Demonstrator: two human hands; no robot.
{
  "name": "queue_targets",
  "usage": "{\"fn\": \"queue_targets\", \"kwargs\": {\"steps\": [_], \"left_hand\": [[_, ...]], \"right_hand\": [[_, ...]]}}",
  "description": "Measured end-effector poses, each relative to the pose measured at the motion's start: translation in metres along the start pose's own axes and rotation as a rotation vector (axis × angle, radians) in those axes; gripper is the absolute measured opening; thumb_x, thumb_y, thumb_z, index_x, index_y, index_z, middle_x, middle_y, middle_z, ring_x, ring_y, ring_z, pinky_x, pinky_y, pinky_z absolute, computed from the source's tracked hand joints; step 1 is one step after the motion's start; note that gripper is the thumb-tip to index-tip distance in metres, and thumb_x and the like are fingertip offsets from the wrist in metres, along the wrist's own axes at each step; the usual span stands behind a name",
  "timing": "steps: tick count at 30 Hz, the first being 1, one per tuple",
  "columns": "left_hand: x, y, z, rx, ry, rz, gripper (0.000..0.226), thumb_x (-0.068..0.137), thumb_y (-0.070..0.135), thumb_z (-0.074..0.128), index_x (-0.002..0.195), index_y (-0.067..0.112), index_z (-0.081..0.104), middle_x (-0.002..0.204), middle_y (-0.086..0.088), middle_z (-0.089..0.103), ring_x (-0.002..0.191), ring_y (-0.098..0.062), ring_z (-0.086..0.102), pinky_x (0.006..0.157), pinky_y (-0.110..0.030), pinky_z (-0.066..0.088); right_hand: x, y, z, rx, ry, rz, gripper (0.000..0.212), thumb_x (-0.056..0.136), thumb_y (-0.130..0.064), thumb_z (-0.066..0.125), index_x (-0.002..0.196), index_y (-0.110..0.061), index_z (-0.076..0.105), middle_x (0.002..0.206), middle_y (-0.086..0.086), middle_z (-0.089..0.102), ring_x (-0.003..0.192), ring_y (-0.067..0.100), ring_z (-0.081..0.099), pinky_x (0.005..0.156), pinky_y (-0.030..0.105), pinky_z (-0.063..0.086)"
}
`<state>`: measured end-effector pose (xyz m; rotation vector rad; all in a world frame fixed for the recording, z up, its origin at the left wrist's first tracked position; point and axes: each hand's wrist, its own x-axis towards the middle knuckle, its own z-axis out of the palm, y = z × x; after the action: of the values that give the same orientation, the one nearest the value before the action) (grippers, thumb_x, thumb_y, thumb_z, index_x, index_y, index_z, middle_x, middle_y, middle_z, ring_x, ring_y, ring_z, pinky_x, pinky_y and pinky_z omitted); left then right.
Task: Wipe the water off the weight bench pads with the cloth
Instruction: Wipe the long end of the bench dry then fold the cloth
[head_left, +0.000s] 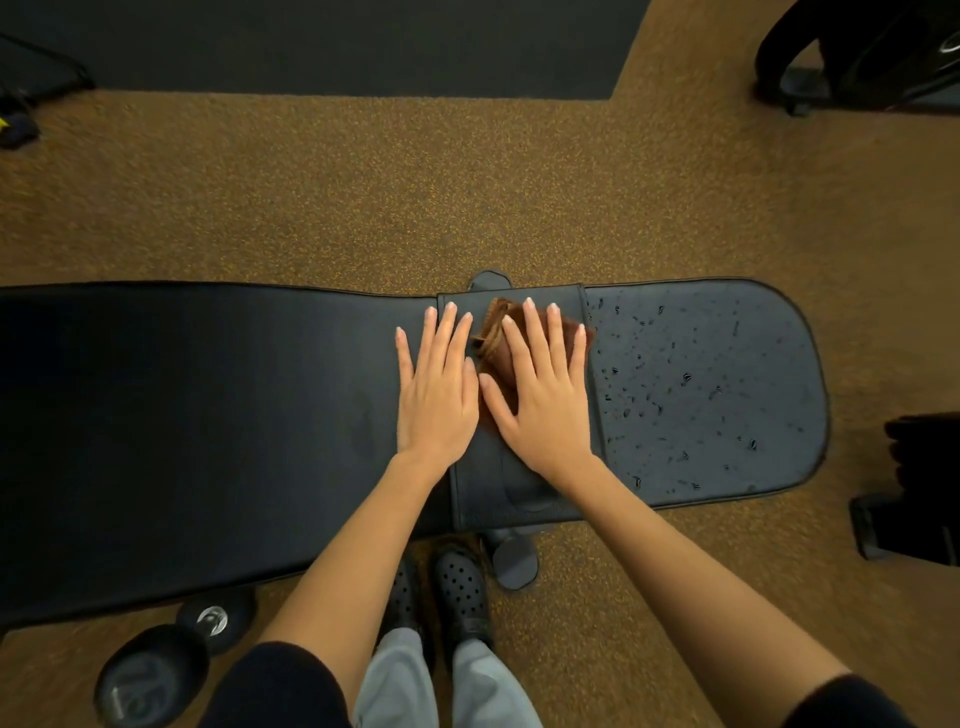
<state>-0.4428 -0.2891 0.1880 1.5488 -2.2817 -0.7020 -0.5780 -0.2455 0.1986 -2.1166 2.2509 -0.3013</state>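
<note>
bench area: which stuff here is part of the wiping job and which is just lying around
Part of the job:
- brown cloth under the right hand
- left hand flat on the long pad
- seat pad, dotted with water drops

Just lying about:
- dumbbell on the floor
- black equipment at the right edge

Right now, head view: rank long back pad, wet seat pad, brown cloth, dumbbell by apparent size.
1. long back pad
2. wet seat pad
3. dumbbell, though it lies nearer the camera, so its rank is unsure
4. brown cloth, mostly hidden under the right hand
</note>
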Motion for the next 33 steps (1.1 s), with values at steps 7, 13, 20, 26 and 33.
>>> {"fn": "queue_targets", "kwargs": {"steps": [7, 13, 20, 26, 33], "left_hand": [[-0.004, -0.003, -0.001, -0.058, 0.005, 0.015, 0.054, 0.103, 0.032, 0.016, 0.152, 0.014, 0.027, 0.161, -0.004, 0.02, 0.15, -0.017, 0.005, 0.122, -0.045, -0.003], [-0.004, -0.006, -0.001, -0.15, -0.003, 0.015, 0.057, 0.103, 0.036, 0.018, 0.155, 0.011, 0.014, 0.162, -0.002, 0.015, 0.15, -0.012, 0.002, 0.122, -0.045, -0.004], [-0.004, -0.005, -0.006, -0.201, -0.02, 0.03, 0.061, 0.103, 0.041, 0.018, 0.155, 0.012, 0.006, 0.162, 0.0, 0.01, 0.15, -0.011, -0.002, 0.122, -0.044, -0.007], [-0.004, -0.005, -0.008, -0.208, -0.024, 0.026, 0.063, 0.102, 0.046, 0.017, 0.155, 0.013, 0.004, 0.163, -0.003, 0.006, 0.15, -0.01, -0.004, 0.121, -0.041, -0.009], [-0.004, -0.006, -0.01, -0.22, -0.063, 0.037, 0.065, 0.101, 0.048, 0.015, 0.155, 0.015, 0.0, 0.164, -0.001, 0.001, 0.149, -0.01, -0.009, 0.121, -0.041, -0.012]], "right_hand": [[0.017, 0.006, 0.002, -0.013, 0.021, 0.055, 0.063, 0.1, -0.051, 0.04, 0.152, -0.014, 0.037, 0.161, 0.009, 0.028, 0.152, 0.03, 0.014, 0.122, 0.056, 0.008], [0.028, -0.003, 0.004, 0.015, -0.01, -0.013, 0.06, 0.101, -0.049, 0.037, 0.151, -0.015, 0.039, 0.16, 0.004, 0.032, 0.152, 0.03, 0.016, 0.121, 0.058, 0.007], [0.032, 0.037, -0.01, -0.021, -0.041, -0.113, 0.058, 0.102, -0.048, 0.036, 0.152, -0.019, 0.037, 0.16, 0.002, 0.032, 0.151, 0.026, 0.02, 0.122, 0.052, 0.012], [0.058, -0.008, 0.008, 0.002, -0.027, 0.055, 0.059, 0.098, -0.052, 0.038, 0.142, -0.016, 0.052, 0.145, 0.006, 0.054, 0.143, 0.033, 0.036, 0.12, 0.054, 0.016], [0.047, 0.031, -0.004, -0.075, 0.001, -0.033, 0.055, 0.101, -0.05, 0.036, 0.147, -0.021, 0.046, 0.151, 0.004, 0.047, 0.145, 0.029, 0.034, 0.121, 0.052, 0.017]]}}
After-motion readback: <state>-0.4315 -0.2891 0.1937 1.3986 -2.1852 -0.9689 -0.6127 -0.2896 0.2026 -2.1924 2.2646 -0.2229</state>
